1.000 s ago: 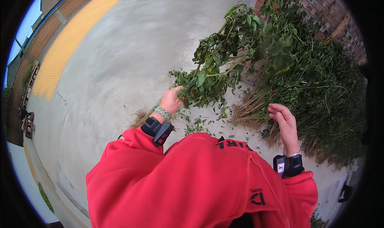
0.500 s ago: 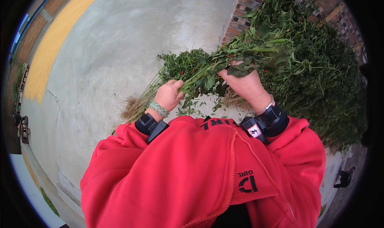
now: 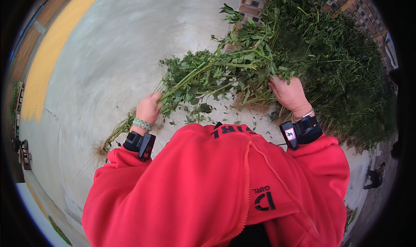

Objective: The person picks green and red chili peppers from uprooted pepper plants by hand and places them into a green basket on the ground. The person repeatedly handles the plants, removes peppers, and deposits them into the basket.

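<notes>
The person wears a roomy bright red top (image 3: 186, 182) with full sleeves (image 3: 329, 160), a coarse-toothed orange-red zip (image 3: 247, 177) and bold black print (image 3: 264, 201). The left wrist (image 3: 146, 117) bears a pale green beaded bracelet (image 3: 142, 124) and a boxy dark device (image 3: 147, 146); the right wrist (image 3: 303, 110) has a thin silvery bangle (image 3: 309, 114), a wide black strap (image 3: 309, 130) and a white label (image 3: 290, 134) edged in pinkish red.
</notes>
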